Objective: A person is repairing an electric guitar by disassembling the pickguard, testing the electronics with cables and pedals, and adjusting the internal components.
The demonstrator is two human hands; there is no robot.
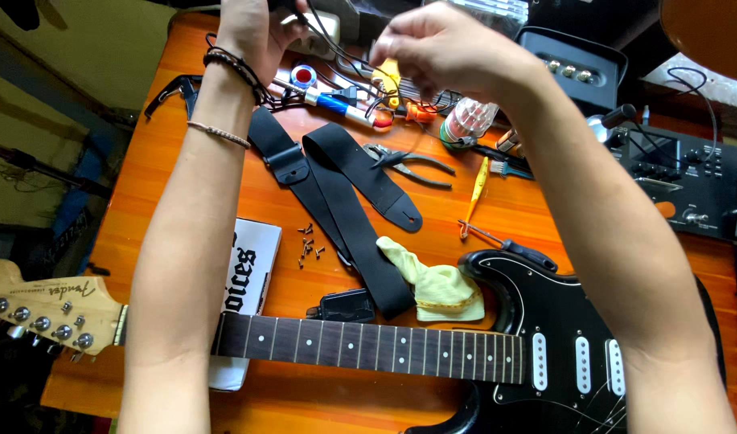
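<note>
My left hand (252, 28) is raised at the far edge of the orange table (183, 145), fingers closed around thin dark wires; its top is cut off by the frame. My right hand (437, 44) is beside it, fingers pinched together over a yellow-handled tool (391, 76), and what it pinches is too small to see. Below my forearms lies a black electric guitar (545, 321) with a dark fretboard (368, 345) and pale headstock (47, 305).
A black strap (344, 185), pliers (408, 163), a yellow cloth (433, 285), several loose screws (308, 245), a white box (252, 265), a yellow screwdriver (477, 189), a blue-handled tool (336, 104) and a black amplifier unit (690, 177) crowd the table.
</note>
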